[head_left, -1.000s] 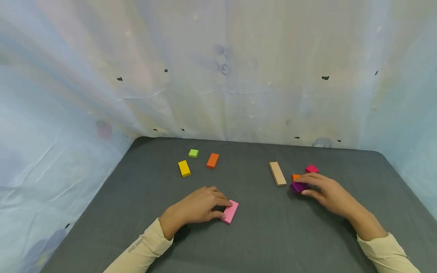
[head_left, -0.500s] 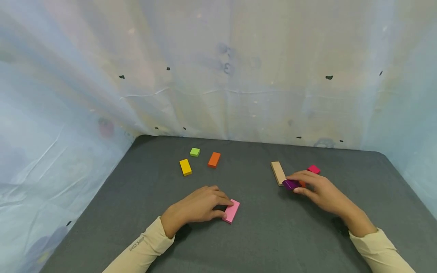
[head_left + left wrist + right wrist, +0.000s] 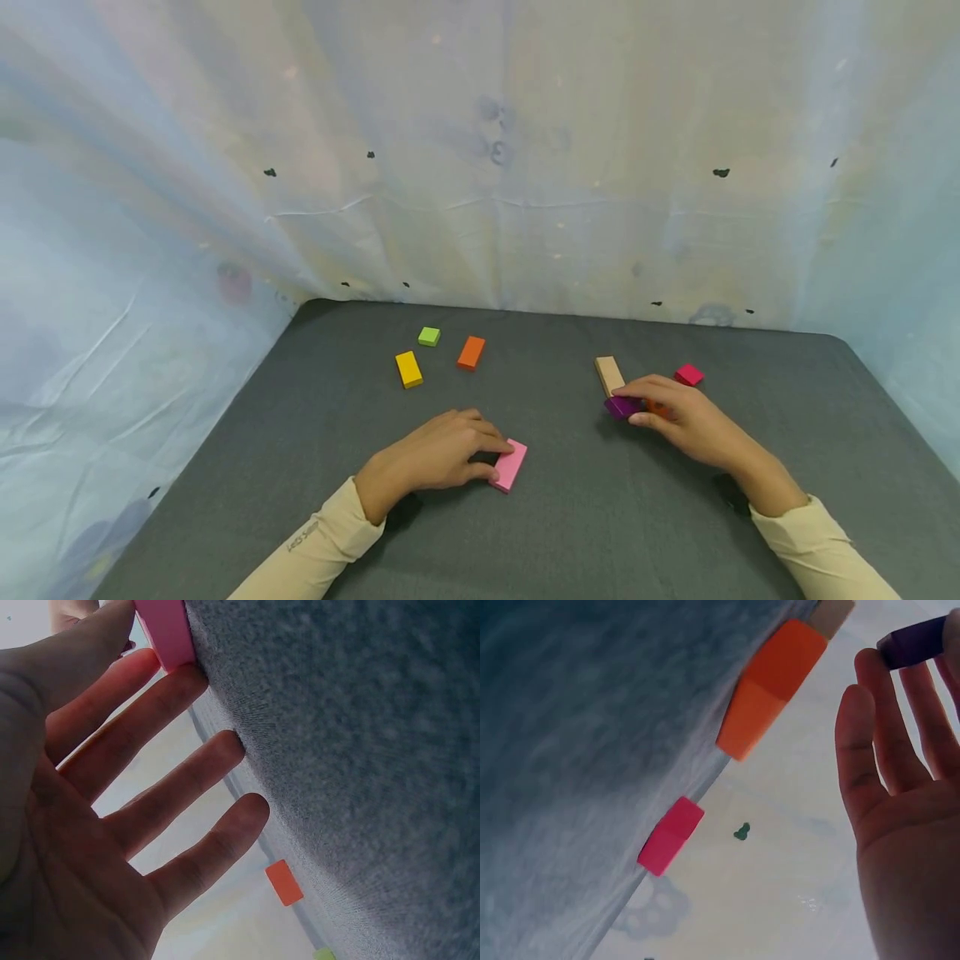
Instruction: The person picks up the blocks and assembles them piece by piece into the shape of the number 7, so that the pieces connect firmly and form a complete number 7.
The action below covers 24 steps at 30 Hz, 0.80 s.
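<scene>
My left hand (image 3: 435, 452) rests low over the dark table, with thumb and fingertips at the near and far ends of a pink block (image 3: 512, 467) that lies flat. In the left wrist view, fingertips touch the side of the pink block (image 3: 166, 634) and the other fingers spread loosely. On the right, my right hand (image 3: 693, 423) pinches a purple block (image 3: 622, 407) between thumb and fingers. The right wrist view has this purple block (image 3: 919, 643) held up off the cloth. An orange block (image 3: 657, 409) lies on the table, partly hidden behind the right fingers.
Just beyond the right hand lie a plain wooden block (image 3: 610, 375) and a magenta block (image 3: 689, 375). Yellow (image 3: 408, 369), light green (image 3: 429, 337) and orange-red (image 3: 471, 353) blocks lie at the back left. A pale curtain (image 3: 495, 250) bounds the table's back and sides.
The right hand has carried the purple block to the left, off the orange block and in front of the wooden one. The left hand and pink block have stayed put.
</scene>
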Each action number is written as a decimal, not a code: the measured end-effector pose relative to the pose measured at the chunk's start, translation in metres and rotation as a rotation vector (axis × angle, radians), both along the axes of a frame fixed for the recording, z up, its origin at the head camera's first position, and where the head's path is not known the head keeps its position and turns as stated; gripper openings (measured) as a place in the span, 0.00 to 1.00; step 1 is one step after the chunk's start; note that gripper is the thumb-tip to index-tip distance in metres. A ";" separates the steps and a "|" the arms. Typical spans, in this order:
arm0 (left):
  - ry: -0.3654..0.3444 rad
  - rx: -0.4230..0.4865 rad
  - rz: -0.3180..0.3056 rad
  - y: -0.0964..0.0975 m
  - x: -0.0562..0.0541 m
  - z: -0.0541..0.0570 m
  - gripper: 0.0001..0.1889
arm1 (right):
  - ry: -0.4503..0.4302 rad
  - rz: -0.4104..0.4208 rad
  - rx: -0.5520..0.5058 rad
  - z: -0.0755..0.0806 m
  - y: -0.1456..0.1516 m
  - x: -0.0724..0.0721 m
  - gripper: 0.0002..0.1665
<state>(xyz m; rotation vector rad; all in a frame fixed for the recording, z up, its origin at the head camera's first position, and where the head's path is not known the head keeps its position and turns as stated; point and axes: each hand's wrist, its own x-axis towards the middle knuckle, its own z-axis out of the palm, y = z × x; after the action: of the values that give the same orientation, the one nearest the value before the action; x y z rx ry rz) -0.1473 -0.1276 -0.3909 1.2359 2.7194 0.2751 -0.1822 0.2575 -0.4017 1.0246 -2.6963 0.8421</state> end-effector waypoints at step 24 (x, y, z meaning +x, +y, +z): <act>0.001 0.002 0.003 0.000 0.000 0.001 0.22 | 0.022 0.035 0.027 0.004 -0.029 -0.003 0.24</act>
<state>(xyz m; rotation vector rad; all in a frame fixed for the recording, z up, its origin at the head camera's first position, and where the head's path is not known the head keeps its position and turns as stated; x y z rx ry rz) -0.1477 -0.1271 -0.3901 1.2336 2.7227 0.2779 -0.1855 0.2288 -0.3981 1.0830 -2.6863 0.7970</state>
